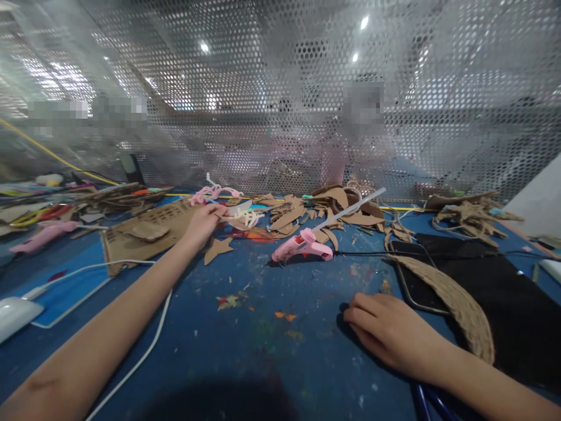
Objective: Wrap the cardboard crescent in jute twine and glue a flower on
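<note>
My left hand (209, 220) reaches forward to the scraps, its fingers closed at the edge of a loose bundle of cream strips (249, 218); what the fingertips pinch is too small to make out. Just below it lies a cardboard star (218, 249). My right hand (385, 327) rests on the blue tabletop (263, 351) with its fingers curled together, and nothing shows in them. Between and beyond the hands, a pink glue gun (302, 247) lies with a long translucent glue stick (350, 209) poking up from it.
Cardboard scraps (289, 213) line the back below a perforated metal screen (280, 88). On the left are a cardboard sheet (127, 234), another pink glue gun (46, 237) and a white cable (162, 321). A phone (416, 280) and a curved cardboard strip (464, 310) lie right.
</note>
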A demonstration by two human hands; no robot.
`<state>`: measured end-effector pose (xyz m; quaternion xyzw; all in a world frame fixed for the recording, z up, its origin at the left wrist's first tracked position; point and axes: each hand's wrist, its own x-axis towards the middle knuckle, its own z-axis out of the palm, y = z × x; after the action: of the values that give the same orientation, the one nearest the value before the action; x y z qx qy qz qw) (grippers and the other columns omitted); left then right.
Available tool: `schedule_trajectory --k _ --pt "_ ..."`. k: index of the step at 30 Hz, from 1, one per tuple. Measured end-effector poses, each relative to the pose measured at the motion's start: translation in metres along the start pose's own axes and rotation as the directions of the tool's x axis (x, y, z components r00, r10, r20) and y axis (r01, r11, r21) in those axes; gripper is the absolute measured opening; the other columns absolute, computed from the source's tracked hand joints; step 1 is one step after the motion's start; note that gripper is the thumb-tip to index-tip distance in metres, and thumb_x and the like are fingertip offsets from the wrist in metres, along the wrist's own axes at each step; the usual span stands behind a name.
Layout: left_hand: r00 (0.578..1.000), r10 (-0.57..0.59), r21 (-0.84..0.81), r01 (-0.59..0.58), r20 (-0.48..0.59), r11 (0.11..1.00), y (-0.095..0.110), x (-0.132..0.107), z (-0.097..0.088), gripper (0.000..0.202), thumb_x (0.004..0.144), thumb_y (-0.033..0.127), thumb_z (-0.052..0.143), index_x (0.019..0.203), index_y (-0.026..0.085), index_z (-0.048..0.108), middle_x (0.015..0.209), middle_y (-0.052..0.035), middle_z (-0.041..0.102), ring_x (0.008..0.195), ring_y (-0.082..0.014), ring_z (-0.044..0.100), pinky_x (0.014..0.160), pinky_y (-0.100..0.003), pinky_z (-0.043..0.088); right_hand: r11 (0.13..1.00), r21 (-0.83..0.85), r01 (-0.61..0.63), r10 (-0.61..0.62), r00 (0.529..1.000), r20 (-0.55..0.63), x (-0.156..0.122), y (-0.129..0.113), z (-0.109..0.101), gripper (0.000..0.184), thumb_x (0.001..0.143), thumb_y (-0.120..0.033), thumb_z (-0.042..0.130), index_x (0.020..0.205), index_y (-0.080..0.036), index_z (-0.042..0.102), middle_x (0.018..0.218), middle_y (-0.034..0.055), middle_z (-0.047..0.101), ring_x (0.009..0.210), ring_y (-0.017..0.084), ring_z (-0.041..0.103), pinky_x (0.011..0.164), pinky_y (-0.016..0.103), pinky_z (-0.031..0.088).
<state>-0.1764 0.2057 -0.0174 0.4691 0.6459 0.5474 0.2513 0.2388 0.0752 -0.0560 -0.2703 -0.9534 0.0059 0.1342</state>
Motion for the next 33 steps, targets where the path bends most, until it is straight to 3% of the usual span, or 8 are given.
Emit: schedule_trajectory --k 4,9,15,19,21,26,33 --pt "0.994 -0.021 0.013 0.02 0.109 1.0 0.008 -0.001 -0.002 0.021 0.091 0.029 0.058 0.104 0.013 0.061 0.1 -0.0056 0.064 0.084 -0.0162 0.063 0.072 -0.034 0.055 1.0 0.008 0.0 0.0 1.0 0.009 -0.001 0.0 -0.001 0.019 0.093 -0.013 0.04 0.098 -0.022 0.057 0.085 0.0018 0.058 0.07 0.017 0.053 0.063 0.031 0.035" --pt "0.984 0.036 0.055 -0.046 0.176 0.997 0.013 -0.005 0.0 0.015 0.088 0.026 0.062 0.094 0.012 0.063 0.085 -0.0017 0.066 0.073 -0.0137 0.063 0.069 -0.032 0.054 1.0 0.016 -0.006 0.006 1.0 -0.001 -0.001 0.001 -0.001 0.019 0.092 -0.012 0.041 0.097 -0.022 0.057 0.085 0.0019 0.057 0.07 0.016 0.052 0.062 0.03 0.034" --pt "0.956 0.116 0.156 -0.162 0.271 0.974 0.019 -0.005 -0.007 0.025 0.055 0.013 0.085 0.072 0.017 0.068 0.077 0.0015 0.069 0.079 -0.0176 0.064 0.085 -0.033 0.049 1.0 0.006 -0.006 0.006 1.0 0.018 -0.002 0.002 0.001 0.019 0.091 -0.012 0.042 0.099 -0.022 0.056 0.087 0.0021 0.058 0.071 0.017 0.052 0.063 0.03 0.034" --pt "0.945 0.108 0.201 -0.176 0.308 0.964 0.019 -0.004 -0.013 0.011 0.081 0.02 0.07 0.087 0.013 0.066 0.092 -0.0032 0.067 0.088 -0.0177 0.063 0.085 -0.039 0.051 1.0 0.009 -0.013 0.013 1.0 0.022 -0.002 0.001 -0.001 0.018 0.092 -0.013 0.042 0.099 -0.022 0.056 0.087 0.0019 0.058 0.071 0.017 0.052 0.063 0.031 0.035" --pt "0.944 0.104 0.199 -0.172 0.312 0.965 0.017 -0.004 -0.015 0.015 0.089 0.025 0.061 0.097 0.013 0.063 0.102 -0.0057 0.065 0.093 -0.0188 0.063 0.083 -0.04 0.052 1.0 0.011 -0.014 0.014 1.0 0.02 -0.001 0.001 -0.001 0.018 0.092 -0.013 0.042 0.099 -0.022 0.056 0.087 0.002 0.058 0.071 0.017 0.053 0.063 0.031 0.035" --pt "0.948 0.104 0.134 -0.149 0.299 0.98 0.017 -0.005 -0.016 0.026 0.091 0.03 0.058 0.111 0.014 0.059 0.113 -0.0082 0.061 0.097 -0.0208 0.062 0.083 -0.041 0.053 1.0 0.017 -0.013 0.013 1.0 0.028 -0.001 0.001 -0.001 0.019 0.092 -0.012 0.042 0.099 -0.021 0.057 0.087 0.0025 0.058 0.072 0.017 0.053 0.064 0.03 0.036" --pt "0.971 0.084 -0.002 -0.085 0.224 0.996 0.02 -0.006 -0.009 0.028 0.091 0.03 0.058 0.114 0.014 0.058 0.114 -0.0086 0.061 0.098 -0.021 0.061 0.083 -0.042 0.053 1.0 0.007 -0.017 0.016 0.999 0.04 -0.001 0.0 -0.002 0.019 0.091 -0.012 0.042 0.099 -0.021 0.057 0.087 0.0026 0.058 0.072 0.017 0.053 0.064 0.03 0.035"
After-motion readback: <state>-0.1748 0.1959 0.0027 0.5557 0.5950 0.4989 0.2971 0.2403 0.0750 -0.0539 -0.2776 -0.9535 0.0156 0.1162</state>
